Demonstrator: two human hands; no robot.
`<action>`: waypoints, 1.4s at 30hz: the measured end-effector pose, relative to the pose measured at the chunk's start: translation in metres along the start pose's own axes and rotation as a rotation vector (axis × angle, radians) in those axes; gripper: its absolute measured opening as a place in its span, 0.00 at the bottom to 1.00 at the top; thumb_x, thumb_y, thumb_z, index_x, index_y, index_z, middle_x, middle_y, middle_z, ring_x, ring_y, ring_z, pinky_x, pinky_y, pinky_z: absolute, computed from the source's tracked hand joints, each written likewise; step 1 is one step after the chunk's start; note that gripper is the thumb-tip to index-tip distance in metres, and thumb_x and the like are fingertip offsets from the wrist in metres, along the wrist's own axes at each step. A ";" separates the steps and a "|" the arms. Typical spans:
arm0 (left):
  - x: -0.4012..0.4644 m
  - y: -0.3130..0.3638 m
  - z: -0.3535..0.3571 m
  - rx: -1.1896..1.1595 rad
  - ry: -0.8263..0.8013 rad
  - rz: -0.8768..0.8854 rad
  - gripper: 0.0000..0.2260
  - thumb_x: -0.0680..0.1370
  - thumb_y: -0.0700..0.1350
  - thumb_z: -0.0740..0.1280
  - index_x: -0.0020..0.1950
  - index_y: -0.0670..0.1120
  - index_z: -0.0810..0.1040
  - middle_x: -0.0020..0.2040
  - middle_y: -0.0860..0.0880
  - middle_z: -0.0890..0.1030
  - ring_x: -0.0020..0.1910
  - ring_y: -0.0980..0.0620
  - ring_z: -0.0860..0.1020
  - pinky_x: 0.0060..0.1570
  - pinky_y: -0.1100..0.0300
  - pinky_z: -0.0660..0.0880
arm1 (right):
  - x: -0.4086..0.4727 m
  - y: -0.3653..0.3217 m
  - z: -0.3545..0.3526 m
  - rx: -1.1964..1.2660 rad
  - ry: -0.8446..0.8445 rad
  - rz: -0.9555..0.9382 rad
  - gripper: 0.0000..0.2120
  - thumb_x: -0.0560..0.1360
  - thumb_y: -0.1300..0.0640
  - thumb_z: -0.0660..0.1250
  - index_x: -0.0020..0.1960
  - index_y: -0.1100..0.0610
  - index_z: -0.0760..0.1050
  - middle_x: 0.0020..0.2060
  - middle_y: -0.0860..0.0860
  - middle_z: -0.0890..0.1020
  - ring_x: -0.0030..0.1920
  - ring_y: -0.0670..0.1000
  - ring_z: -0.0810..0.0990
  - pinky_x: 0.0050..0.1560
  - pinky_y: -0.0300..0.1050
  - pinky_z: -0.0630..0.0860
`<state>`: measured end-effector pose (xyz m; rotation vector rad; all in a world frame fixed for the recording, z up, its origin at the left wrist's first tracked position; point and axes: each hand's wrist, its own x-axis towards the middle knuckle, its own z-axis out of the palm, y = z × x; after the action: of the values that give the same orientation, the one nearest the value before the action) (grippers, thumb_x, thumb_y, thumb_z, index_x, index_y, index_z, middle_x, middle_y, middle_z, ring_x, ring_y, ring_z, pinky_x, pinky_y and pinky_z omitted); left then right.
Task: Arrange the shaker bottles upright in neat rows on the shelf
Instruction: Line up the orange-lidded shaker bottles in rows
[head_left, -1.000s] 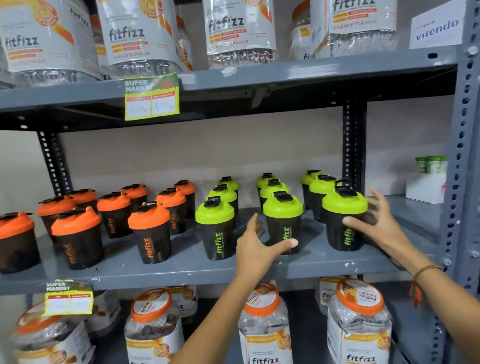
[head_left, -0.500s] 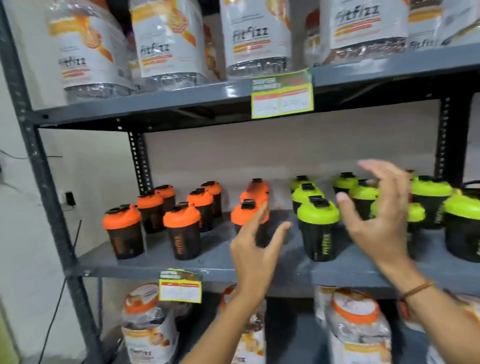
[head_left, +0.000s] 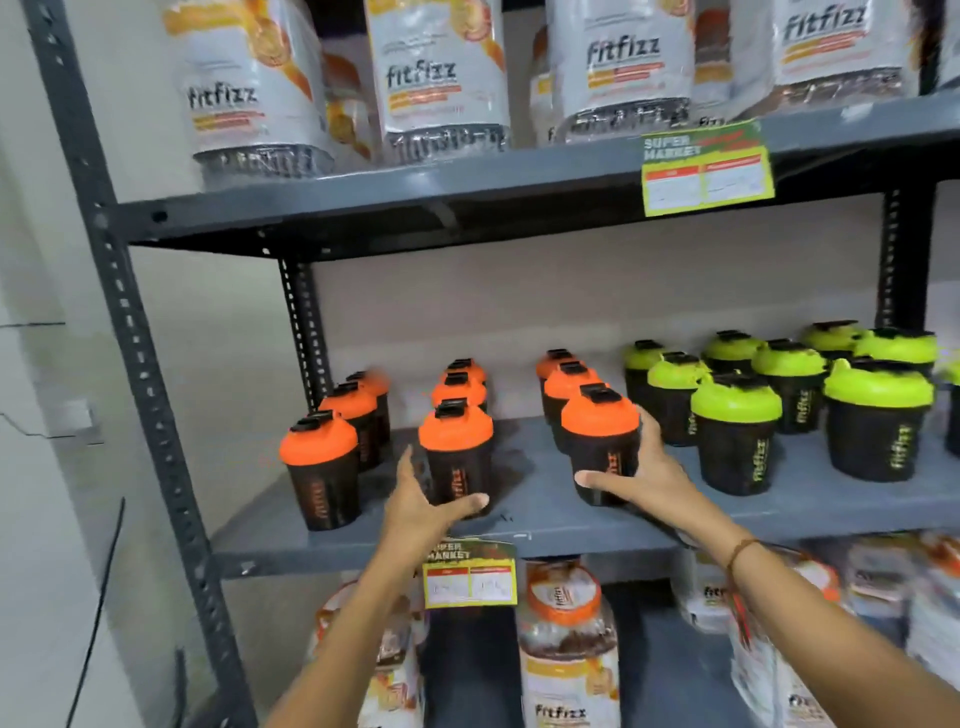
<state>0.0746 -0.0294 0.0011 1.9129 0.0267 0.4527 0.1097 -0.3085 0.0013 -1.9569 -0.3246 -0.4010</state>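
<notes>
Head view: I have both hands on the grey middle shelf (head_left: 649, 525), each wrapped around a front-row orange-lidded shaker bottle. My left hand (head_left: 423, 512) cups the base of the middle-row front shaker (head_left: 457, 457), thumb on its left side and fingers curled under its right. My right hand (head_left: 641, 475) clasps the right-row front shaker (head_left: 602, 447), thumb across the lower front, fingers behind its right side. Both bottles stand upright on the shelf. Three rows of orange-lidded shakers run back to the wall; the left row's front bottle (head_left: 321, 470) stands untouched near the shelf's left post. To the right, green-lidded shakers (head_left: 737, 434) stand upright in rows. A yellow price tag (head_left: 470, 574) hangs from the shelf edge below my left wrist. Large Fitfizz jars (head_left: 441, 78) fill the shelf above.
</notes>
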 end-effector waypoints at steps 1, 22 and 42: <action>0.004 0.001 -0.002 -0.009 -0.034 0.005 0.49 0.60 0.49 0.82 0.75 0.48 0.59 0.65 0.52 0.74 0.62 0.52 0.74 0.62 0.58 0.69 | 0.001 -0.001 -0.001 -0.018 -0.016 0.005 0.55 0.64 0.50 0.82 0.79 0.50 0.49 0.67 0.48 0.71 0.66 0.49 0.71 0.63 0.43 0.67; 0.011 0.003 -0.004 0.051 -0.088 -0.006 0.33 0.65 0.52 0.79 0.67 0.49 0.71 0.64 0.48 0.79 0.62 0.47 0.76 0.63 0.47 0.73 | -0.002 0.001 0.002 0.035 -0.029 0.038 0.51 0.52 0.38 0.83 0.68 0.41 0.59 0.58 0.42 0.78 0.61 0.49 0.78 0.67 0.59 0.74; 0.018 -0.056 -0.129 0.237 0.160 -0.009 0.47 0.58 0.59 0.80 0.72 0.50 0.64 0.69 0.46 0.75 0.65 0.45 0.75 0.63 0.46 0.72 | -0.012 -0.061 0.132 -0.177 0.047 -0.091 0.54 0.66 0.40 0.78 0.80 0.50 0.48 0.79 0.53 0.60 0.77 0.57 0.62 0.74 0.60 0.64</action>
<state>0.0601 0.1118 -0.0044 2.1030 0.2017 0.6176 0.0919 -0.1639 -0.0039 -2.1071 -0.3593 -0.5498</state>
